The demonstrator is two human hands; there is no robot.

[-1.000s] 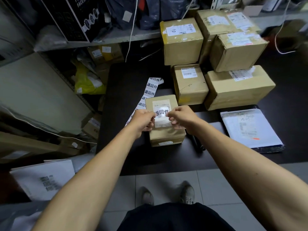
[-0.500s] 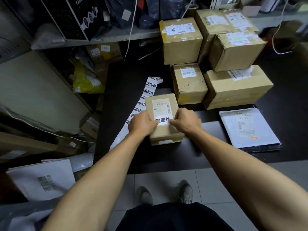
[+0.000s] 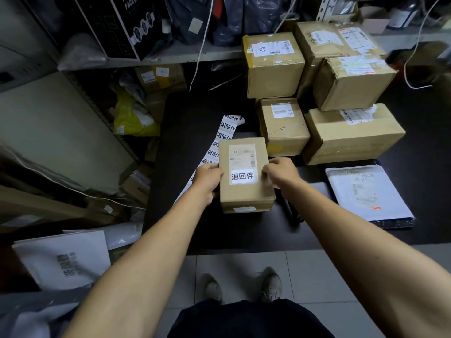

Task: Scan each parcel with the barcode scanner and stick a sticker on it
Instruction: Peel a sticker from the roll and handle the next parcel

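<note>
I see the sticker (image 3: 242, 176) already on the small parcel (image 3: 245, 174) on the table (image 3: 185, 132), my left hand (image 3: 207, 178) and right hand (image 3: 280, 173) gripping its sides with curled fingers, so the stacked boxes (image 3: 351, 132) probably remain.

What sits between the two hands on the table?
In the head view, the small parcel with its white sticker lies between the left hand and right hand, which hold its sides.
</note>
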